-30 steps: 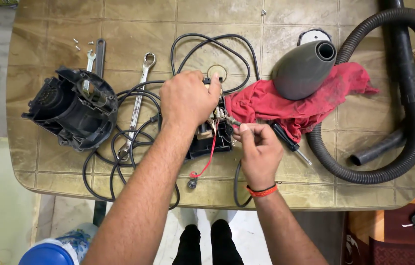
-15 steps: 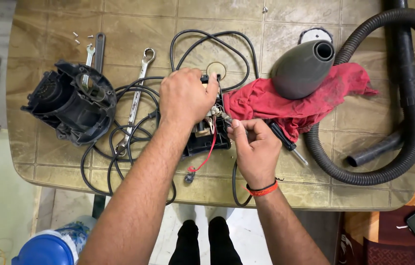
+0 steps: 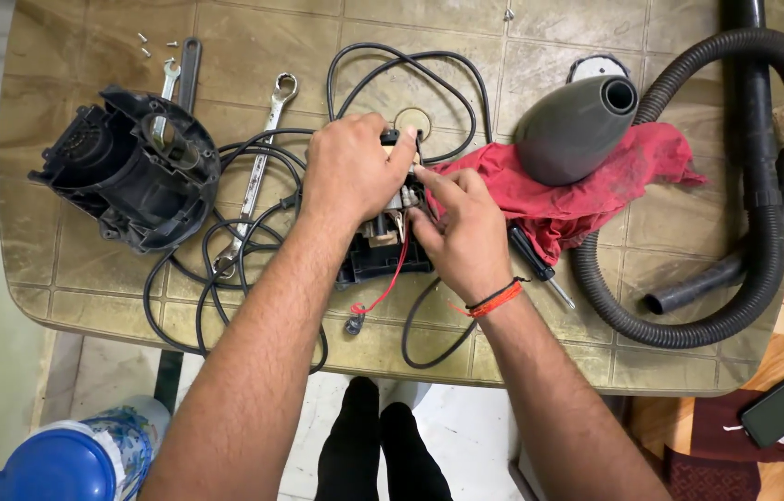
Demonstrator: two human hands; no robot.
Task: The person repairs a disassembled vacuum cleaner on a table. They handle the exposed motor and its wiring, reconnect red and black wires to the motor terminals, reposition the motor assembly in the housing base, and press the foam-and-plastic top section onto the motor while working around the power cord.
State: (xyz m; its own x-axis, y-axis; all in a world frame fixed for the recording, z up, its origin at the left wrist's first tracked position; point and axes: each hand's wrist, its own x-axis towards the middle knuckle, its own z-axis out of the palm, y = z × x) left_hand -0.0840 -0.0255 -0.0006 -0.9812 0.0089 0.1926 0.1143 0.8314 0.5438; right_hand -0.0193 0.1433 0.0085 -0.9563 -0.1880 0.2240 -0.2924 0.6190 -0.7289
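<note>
Tiled desk [image 3: 540, 371], cluttered. Left hand [image 3: 347, 176] clamping black motor module [image 3: 375, 260] at centre; right hand [image 3: 466, 232] pinching its wiring, fingers together. Module looking rigid, terminals fragile; gripping by housing seems safest.

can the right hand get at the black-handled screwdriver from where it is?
Probably yes. The screwdriver lies in the open on the table, just right of the right hand, its upper end at the red cloth; nothing lies between them.
</note>
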